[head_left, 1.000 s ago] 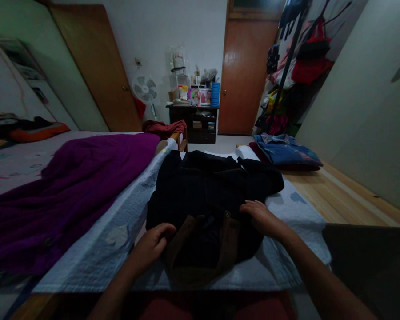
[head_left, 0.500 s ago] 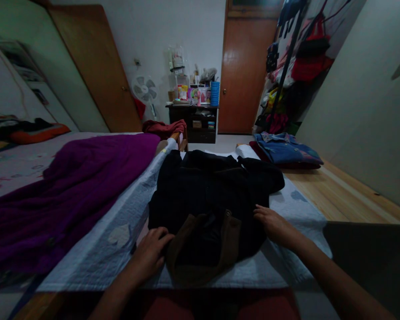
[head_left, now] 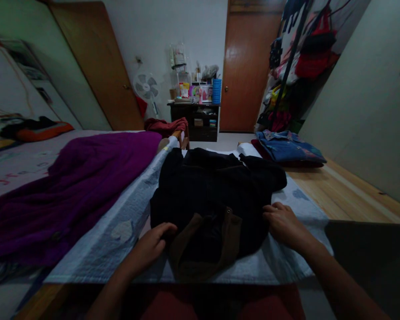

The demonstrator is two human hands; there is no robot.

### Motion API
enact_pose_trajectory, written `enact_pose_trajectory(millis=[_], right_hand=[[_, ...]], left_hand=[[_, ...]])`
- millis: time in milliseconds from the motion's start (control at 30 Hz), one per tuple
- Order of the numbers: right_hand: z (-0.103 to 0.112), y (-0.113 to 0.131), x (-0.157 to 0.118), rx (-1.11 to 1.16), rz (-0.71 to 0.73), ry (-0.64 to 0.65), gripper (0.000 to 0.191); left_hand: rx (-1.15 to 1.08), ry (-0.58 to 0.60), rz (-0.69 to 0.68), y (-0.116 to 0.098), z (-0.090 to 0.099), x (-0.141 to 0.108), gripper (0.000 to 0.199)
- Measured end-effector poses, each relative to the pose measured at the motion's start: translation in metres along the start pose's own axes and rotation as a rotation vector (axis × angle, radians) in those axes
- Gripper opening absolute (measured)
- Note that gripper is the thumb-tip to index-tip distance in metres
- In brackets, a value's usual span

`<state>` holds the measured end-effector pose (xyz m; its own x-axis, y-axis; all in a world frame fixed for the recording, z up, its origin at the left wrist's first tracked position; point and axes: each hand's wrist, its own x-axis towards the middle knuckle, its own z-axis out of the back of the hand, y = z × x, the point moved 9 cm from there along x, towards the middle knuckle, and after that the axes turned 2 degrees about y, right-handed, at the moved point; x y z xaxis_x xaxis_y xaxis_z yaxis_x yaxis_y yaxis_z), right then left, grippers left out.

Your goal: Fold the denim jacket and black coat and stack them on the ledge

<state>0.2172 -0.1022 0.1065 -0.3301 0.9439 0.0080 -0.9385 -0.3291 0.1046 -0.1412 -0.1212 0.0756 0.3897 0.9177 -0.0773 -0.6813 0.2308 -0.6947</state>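
A dark jacket (head_left: 200,191) lies spread over a pale patterned cloth, its brown collar (head_left: 231,235) toward me. One metal snap shows on the collar's right side. At the jacket's lower left edge, my left hand (head_left: 155,244) has its fingers curled onto the fabric, with the thumb lower down. My right hand (head_left: 285,224) is closed on the right edge, fingertips pressed together on the cloth. The dim light hides the folds and the exact grip of the fingertips.
A purple garment (head_left: 96,173) lies on the bed at left. Folded denim clothing (head_left: 290,146) rests on the wooden surface (head_left: 323,186) at right. The pale cloth (head_left: 126,235) runs beneath the jacket. A white fan (head_left: 146,86) and dark cabinet (head_left: 203,124) stand at the back.
My right hand has shifted slightly right and its fingers have drawn together on the jacket's edge. My left fingers have bent over the left edge. The view has tilted slightly.
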Motion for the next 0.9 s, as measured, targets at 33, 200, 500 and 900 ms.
enact_pose_trajectory(millis=[33, 200, 500, 900], right_hand=[[-0.001, 0.013, 0.004, 0.020, 0.014, -0.003, 0.021], [-0.026, 0.066, 0.037, 0.302, 0.009, -0.031, 0.035], [-0.064, 0.060, 0.052, 0.737, -0.148, -0.057, 0.039], [-0.078, 0.062, 0.032, 0.248, -0.073, -0.144, 0.037]], left_hand=[[-0.023, -0.035, 0.008, -0.005, 0.003, 0.004, 0.050], [0.012, -0.132, -0.053, -0.041, -0.002, 0.040, 0.039], [-0.003, -0.018, -0.022, -0.042, -0.032, 0.078, 0.017], [0.517, -0.442, 0.184, -0.010, -0.001, 0.058, 0.015]])
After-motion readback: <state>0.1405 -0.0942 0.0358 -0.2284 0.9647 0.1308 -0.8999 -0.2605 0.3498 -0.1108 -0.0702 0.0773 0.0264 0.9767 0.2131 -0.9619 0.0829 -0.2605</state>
